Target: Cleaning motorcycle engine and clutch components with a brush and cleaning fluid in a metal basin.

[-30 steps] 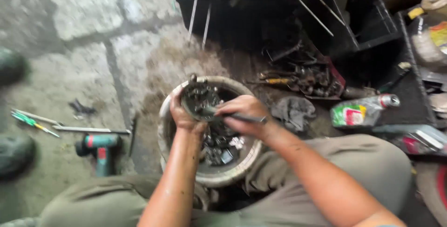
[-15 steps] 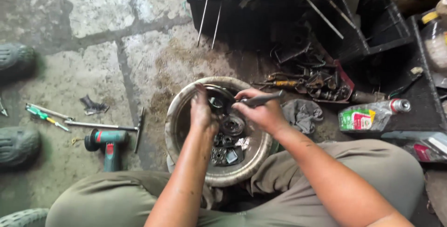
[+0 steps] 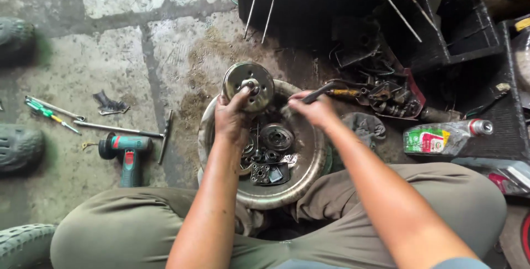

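Left hand (image 3: pixel 231 119) fingers pinching round metal disc (image 3: pixel 248 86) at basin (image 3: pixel 309 178) 11 o'clock rim, right hand (image 3: pixel 313 110) fingers closed on dark-handled tool (image 3: pixel 320 90) at 1 o'clock; oily grip, so disc could slip onto parts (image 3: pixel 270 156) below.

Round disc (image 3: pixel 248 85) dull oily metal; basin (image 3: pixel 309 175) worn metal; floor (image 3: pixel 110 42) rough concrete; rag (image 3: pixel 361 128) cloth.

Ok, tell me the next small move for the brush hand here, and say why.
Probably bring the right hand with its dark-handled brush across to the round metal disc. The left hand holds that disc up, face toward the camera, above the basin of wet parts, while the brush sits just beside it, not touching.
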